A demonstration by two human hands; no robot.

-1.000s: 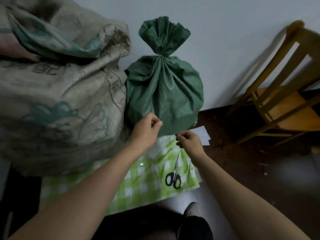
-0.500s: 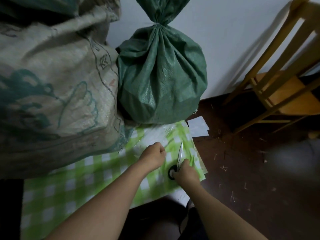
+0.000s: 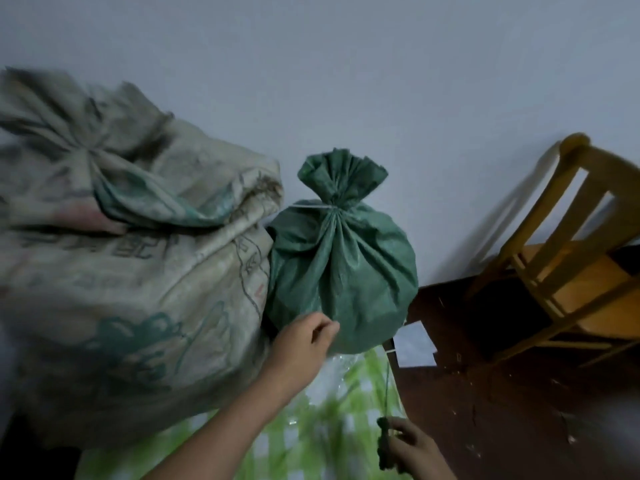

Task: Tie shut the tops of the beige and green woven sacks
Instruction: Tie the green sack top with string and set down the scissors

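The green woven sack [image 3: 341, 271] stands against the wall, its neck gathered and bound with a white string [image 3: 311, 206]. To its left leans the big beige sack [image 3: 121, 271], whose top is bunched into a gathered knot [image 3: 86, 150]. My left hand [image 3: 304, 344] is at the green sack's lower front, fingers curled, thumb and forefinger pressed together; nothing shows between them. Low in the frame, my right hand [image 3: 412, 448] grips the black handles of a pair of scissors [image 3: 384, 441], the blades pointing up.
A green-and-white checked sheet [image 3: 346, 410] lies on the dark floor under the sacks. A white paper scrap [image 3: 414, 348] sits beside the green sack. A wooden chair [image 3: 571, 258] stands at the right by the wall. Small debris dots the floor.
My right hand has lifted the scissors off the checked sheet. My left hand has risen from the sheet back to the green sack's front. The view has tilted up.
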